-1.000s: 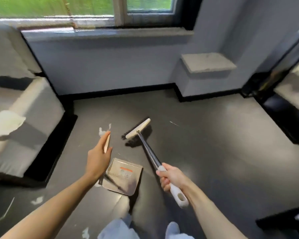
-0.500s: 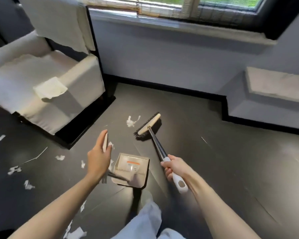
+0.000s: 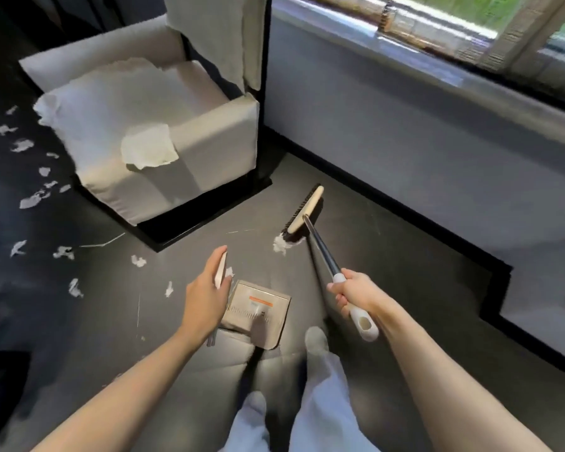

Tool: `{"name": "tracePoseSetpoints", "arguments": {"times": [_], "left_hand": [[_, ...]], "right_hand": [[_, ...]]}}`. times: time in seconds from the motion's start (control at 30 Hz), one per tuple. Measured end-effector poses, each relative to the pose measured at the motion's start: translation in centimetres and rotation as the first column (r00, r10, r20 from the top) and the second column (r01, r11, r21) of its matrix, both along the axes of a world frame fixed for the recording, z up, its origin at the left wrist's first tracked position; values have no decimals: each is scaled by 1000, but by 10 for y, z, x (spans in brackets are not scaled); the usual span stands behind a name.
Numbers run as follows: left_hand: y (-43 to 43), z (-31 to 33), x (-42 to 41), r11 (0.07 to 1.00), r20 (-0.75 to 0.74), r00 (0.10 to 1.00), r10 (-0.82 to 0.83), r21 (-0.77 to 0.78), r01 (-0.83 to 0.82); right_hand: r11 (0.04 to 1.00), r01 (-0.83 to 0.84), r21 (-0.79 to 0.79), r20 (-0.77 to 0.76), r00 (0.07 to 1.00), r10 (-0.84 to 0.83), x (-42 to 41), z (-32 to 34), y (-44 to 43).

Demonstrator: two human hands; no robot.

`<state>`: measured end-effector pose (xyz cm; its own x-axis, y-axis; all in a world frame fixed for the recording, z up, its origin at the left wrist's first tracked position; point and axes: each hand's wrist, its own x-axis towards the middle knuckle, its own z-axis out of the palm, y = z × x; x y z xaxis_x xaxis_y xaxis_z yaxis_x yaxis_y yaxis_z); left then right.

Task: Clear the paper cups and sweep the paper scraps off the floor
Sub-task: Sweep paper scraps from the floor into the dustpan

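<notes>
We see our right hand gripping the broom, its bristles touching a paper scrap on the floor. Our left hand holds the dustpan by its upright handle; more scraps lie left of the armchair

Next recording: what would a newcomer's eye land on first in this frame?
The right hand grips a long-handled broom with a cream head, its black bristles against a crumpled white paper scrap at centre. Just below, the left hand holds the handle of a beige plastic dustpan on the dark floor. Torn white paper scraps litter the far left, beside a cream armchair.
</notes>
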<state>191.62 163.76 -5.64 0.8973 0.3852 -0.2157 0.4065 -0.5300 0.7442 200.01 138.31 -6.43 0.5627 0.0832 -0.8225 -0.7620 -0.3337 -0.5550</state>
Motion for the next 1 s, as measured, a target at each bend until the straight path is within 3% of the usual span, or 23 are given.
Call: {"name": "tracePoseSetpoints", "arguments": {"times": [0.13, 0.2, 0.33, 0.4, 0.5, 0.73, 1.0], "left_hand": [[-10, -5, 55, 997, -39, 997, 71, 46, -69], [-8, -3, 83, 994, -43, 996, 73, 83, -69], [7, -2, 112, 986, -102, 988, 113, 135, -99], [9, -3, 113, 983, -119, 983, 143, 134, -127], [2, -5, 102, 985, -110, 984, 136, 118, -123], [-2, -19, 76, 984, -55, 986, 160, 85, -155], [1, -28, 54, 991, 58, 990, 129, 31, -131]], "right_hand": [[957, -236, -168, 40, 968, 246, 85, -29, -11], [863, -403, -306, 59, 896, 439, 114, -47, -14], [708, -592, -385, -105, 790, 604, 131, -72, -25], [674, -637, -373, -152, 759, 633, 131, -76, -30], [696, -619, -363, -203, 782, 590, 132, -80, -37], [709, -630, -317, -198, 775, 600, 122, -70, -32], [663, -704, -255, -314, 709, 632, 27, -33, -31]]}}
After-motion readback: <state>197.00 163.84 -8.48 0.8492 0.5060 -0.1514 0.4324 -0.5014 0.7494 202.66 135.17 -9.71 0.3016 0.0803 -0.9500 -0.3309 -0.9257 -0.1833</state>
